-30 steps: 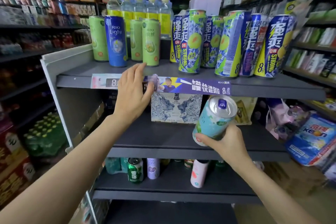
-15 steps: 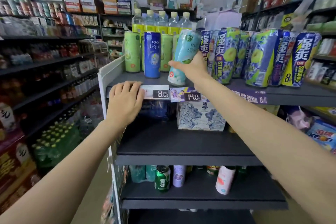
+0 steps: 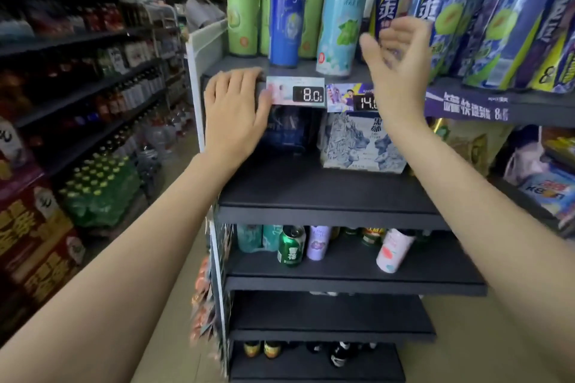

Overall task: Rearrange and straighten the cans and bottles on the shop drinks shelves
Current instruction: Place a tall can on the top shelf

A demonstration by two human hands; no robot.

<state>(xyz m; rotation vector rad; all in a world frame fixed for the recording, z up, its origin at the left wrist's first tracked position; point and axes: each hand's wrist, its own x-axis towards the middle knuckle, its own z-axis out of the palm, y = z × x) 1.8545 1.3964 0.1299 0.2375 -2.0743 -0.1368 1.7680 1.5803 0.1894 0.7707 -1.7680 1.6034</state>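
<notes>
Now the dark grey metal top shelf [image 3: 236, 64] carries the risk, since its tall cans stand packed near the front lip. Just beyond the right hand's spread fingertips, a row of tall blue-and-green "Strong" cans [image 3: 448, 19] leans together; a careless sweep of that hand would probably tip one into its neighbours. Just left of those fingers stands the tall pale-blue can with green grapes [image 3: 342, 19], upright near the shelf's front edge beside a tall dark-blue "Rio Light" can [image 3: 287, 12] (the two look very close; whether they touch I cannot tell). The right hand [image 3: 396, 65] is blurred, fingers straight and apart, holding nothing; a brush could knock the pale-blue can off the edge. The left hand [image 3: 235, 112] lies flat on the shelf lip, fingers relaxed and gripping nothing, fingertips beside the white "8.0" price tag [image 3: 295, 93], which a slide might dislodge.
</notes>
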